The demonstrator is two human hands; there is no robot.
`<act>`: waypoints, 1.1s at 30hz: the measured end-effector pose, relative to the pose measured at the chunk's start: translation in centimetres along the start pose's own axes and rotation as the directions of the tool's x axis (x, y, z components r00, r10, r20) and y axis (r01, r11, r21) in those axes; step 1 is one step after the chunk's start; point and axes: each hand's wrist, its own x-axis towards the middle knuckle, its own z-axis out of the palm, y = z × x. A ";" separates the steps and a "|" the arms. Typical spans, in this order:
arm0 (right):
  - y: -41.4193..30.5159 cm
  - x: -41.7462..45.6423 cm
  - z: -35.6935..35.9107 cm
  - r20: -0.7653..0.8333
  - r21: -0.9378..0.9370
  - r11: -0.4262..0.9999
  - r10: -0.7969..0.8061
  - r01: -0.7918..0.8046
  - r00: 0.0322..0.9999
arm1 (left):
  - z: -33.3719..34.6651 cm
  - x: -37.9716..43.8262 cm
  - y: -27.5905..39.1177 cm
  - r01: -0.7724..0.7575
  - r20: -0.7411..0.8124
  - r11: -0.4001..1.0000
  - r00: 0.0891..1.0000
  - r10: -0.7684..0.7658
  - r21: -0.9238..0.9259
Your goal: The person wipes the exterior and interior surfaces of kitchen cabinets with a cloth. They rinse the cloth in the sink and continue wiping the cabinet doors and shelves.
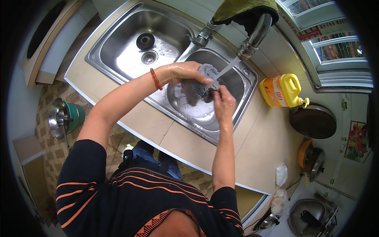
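Observation:
A wet grey cloth with blue patches is held up over the right basin of a steel double sink. My left hand grips its upper part, thumb across the front; a beaded bracelet circles that wrist. At the cloth's lower right edge, the fingers of my right hand pinch it. Water runs from the faucet spout onto the cloth beside my left thumb. Suds lie on the basin floor beneath. A green cloth drapes over the faucet's neck.
The left basin holds a round black stopper near its drain. Right of the sink stands a yellow detergent jug with a pump; a dark round pan leans behind it. A green bucket with metal ware stands on the floor at left.

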 end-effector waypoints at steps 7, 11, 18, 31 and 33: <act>0.5 2.1 -9.2 -0.260 -0.091 0.993 -0.101 0.080 0.960 | -4.0 -1.8 -0.9 0.057 -0.198 0.919 0.980 0.024 0.391; 1.8 2.6 -10.8 -0.245 0.614 0.789 0.209 -0.016 0.947 | -3.9 -1.8 1.0 0.177 -0.262 0.618 0.964 0.050 0.767; 1.7 3.0 -6.4 0.032 0.998 -0.052 0.262 -0.019 0.964 | -2.6 3.3 -1.6 -0.518 -0.326 0.817 0.841 0.431 -0.254; -1.2 3.1 8.5 0.369 0.905 -0.089 0.652 -0.417 0.662 | -0.6 10.2 -5.8 0.131 -0.659 0.764 0.611 0.439 0.631; 4.0 2.9 9.3 0.447 0.889 -0.263 0.325 -0.374 0.834 | 1.9 11.2 -6.8 0.027 -0.674 0.768 0.501 0.543 0.640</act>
